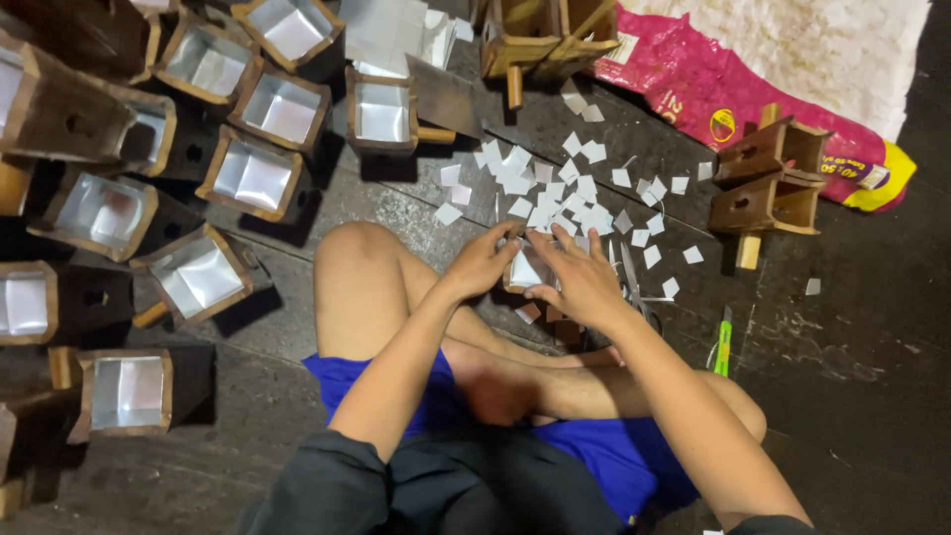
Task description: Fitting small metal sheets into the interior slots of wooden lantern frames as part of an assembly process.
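Both hands are closing their grip on a small foil-lined wooden box [525,269], left hand [482,263] and right hand [584,282] pinching its rim. Pressing the lining flat into corners looks wise. White paper squares [555,193] are lying just beyond the box; the fingers are hiding its inside.

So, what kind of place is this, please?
Probably a small home craft workshop: the person sits on a dark plank floor among foil-lined wooden boxes, cut paper squares and scissors.
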